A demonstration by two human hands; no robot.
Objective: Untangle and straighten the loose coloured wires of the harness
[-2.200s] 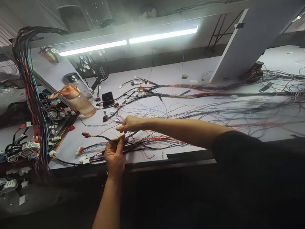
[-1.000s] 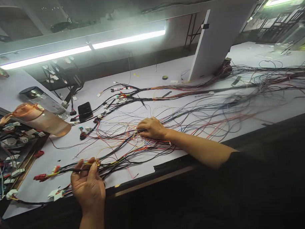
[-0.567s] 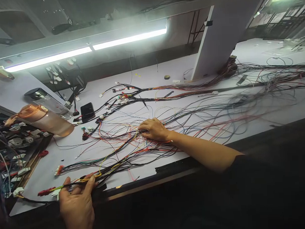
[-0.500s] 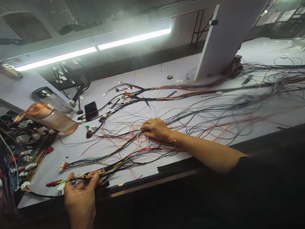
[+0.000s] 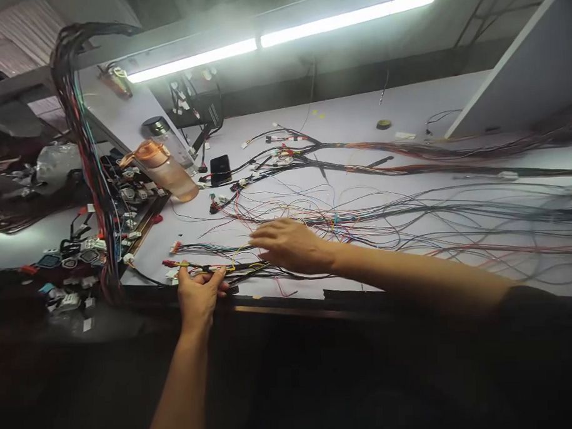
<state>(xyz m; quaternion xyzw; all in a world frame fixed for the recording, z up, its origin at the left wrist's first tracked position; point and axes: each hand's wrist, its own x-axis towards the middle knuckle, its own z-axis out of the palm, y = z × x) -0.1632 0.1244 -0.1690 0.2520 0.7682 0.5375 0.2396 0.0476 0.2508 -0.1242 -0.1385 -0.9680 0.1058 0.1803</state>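
Note:
My left hand (image 5: 199, 291) is closed near the front edge of the bench on a wire harness (image 5: 243, 266) made up of black and yellow wires. A red connector (image 5: 168, 263) tips the harness, just beyond my left fingers. My right hand (image 5: 289, 244) lies over the same bundle further right, fingers stretched out to the left and hiding part of the wires. Behind the harness lies a second wire branch with an orange-and-white connector (image 5: 175, 247). Loose thin wires (image 5: 323, 216) spread in a tangle around and behind my right hand.
Taped harness branches (image 5: 340, 167) run across the back of the white bench. At the left stand an orange-capped bottle (image 5: 165, 172), a dark-lidded clear bottle (image 5: 171, 140) and a black phone (image 5: 220, 169). A thick wire bundle (image 5: 84, 146) hangs beside a pile of connectors. A tape roll (image 5: 383, 124) lies behind.
The view has swung left, bringing the hanging wire bundle fully into sight. My right hand has shifted left along the wires, nearer my left hand, its fingers straighter. My left hand keeps its hold.

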